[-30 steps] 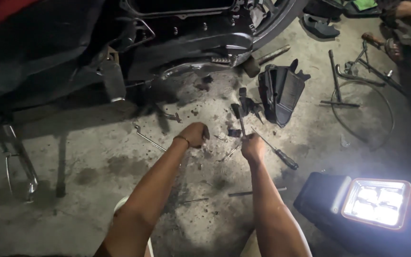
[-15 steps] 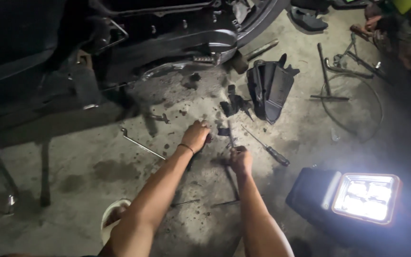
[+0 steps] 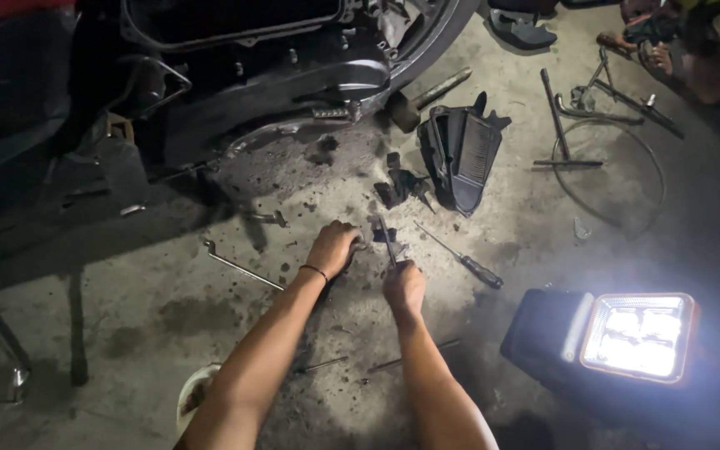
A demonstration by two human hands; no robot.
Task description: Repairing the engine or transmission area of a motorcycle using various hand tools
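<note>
Both arms reach forward, right hand (image 3: 403,287) gripping a tool (image 3: 387,239) upright.

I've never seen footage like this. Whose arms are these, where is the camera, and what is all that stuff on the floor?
The camera sits on a person's head and looks down at their own bare arms. The left hand rests closed on a small dark part on the concrete floor. The right hand grips a slim tool set against that part. Nearby lie a screwdriver, a black ribbed cover, a bent rod and a bright work lamp. A motorbike underside fills the top.
</note>
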